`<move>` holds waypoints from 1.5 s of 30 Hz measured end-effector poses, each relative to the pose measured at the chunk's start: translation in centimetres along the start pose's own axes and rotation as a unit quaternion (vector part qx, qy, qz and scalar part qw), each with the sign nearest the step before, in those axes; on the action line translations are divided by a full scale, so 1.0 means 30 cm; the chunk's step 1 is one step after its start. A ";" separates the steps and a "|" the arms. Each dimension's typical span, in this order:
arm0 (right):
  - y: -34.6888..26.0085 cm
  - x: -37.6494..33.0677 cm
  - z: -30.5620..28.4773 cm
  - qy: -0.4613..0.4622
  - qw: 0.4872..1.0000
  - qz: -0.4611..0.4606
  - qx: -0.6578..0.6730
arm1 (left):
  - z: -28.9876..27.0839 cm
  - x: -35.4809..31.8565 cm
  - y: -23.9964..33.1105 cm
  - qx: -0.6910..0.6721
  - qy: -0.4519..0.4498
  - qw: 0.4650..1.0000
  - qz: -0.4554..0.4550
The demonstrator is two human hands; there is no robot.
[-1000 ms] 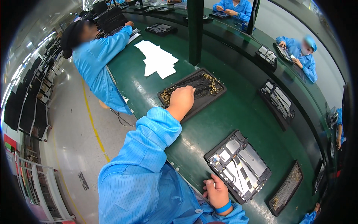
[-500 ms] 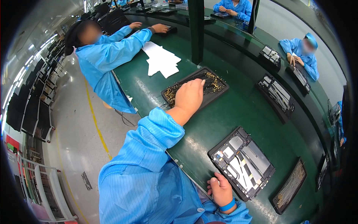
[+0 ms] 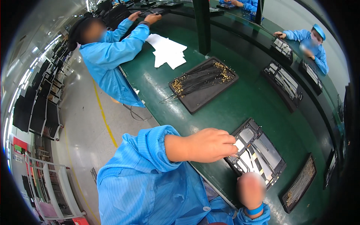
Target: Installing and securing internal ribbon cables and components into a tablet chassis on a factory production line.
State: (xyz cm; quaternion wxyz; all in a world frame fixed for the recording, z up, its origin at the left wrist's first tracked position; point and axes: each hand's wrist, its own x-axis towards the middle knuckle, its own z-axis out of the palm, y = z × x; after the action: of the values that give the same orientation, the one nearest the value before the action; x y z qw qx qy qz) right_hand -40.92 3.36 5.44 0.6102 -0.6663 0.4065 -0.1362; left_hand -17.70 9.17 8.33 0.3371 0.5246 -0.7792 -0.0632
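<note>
Left hand: fingers pinched, arriving from black tray of gold-tipped cables | Right hand: bracing open grey device chassis, grip unclear.

A flat black tray of thin black wires with gold-coloured ends lies mid-bench on the long green workbench. Loose white paper sheets sit beyond it near the left edge, where a co-worker in a blue smock leans in.

Both hands rest on the opened tablet.

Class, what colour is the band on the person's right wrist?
Blue: the wristband sits just below the right hand, seen in the head view.
</note>
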 end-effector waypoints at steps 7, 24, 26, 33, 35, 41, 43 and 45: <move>0.025 -0.023 -0.014 -0.027 0.983 0.129 0.130 | 0.059 -0.034 -0.029 0.027 -0.050 0.998 -0.038; 0.025 0.057 0.033 0.164 0.877 0.095 0.441 | 0.318 -0.054 0.001 0.055 0.014 0.998 -0.041; 0.000 0.084 0.041 0.261 0.869 0.043 0.419 | 0.324 -0.052 -0.005 0.064 0.012 0.997 -0.038; 0.041 0.132 0.086 0.361 0.908 -0.135 0.161 | 0.317 -0.049 -0.004 0.041 -0.004 0.997 -0.063; 0.060 0.136 0.103 0.353 0.909 -0.166 0.149 | 0.318 -0.049 -0.002 0.048 -0.006 0.996 -0.069; 0.126 0.160 0.120 0.303 0.906 -0.281 0.093 | 0.319 -0.044 -0.005 0.063 -0.019 0.996 -0.056; 0.128 0.163 0.123 0.293 0.907 -0.285 0.095 | 0.314 -0.045 -0.004 0.066 -0.022 0.996 -0.058; 0.124 0.160 0.128 0.295 0.907 -0.290 0.079 | 0.302 -0.046 0.001 0.072 -0.020 0.996 -0.058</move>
State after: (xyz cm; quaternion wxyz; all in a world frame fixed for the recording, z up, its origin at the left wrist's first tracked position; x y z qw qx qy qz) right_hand -36.67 2.94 -0.34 0.4464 -0.6337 0.3446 -0.5295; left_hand -22.79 8.06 0.80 0.2783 0.5903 -0.7567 -0.0371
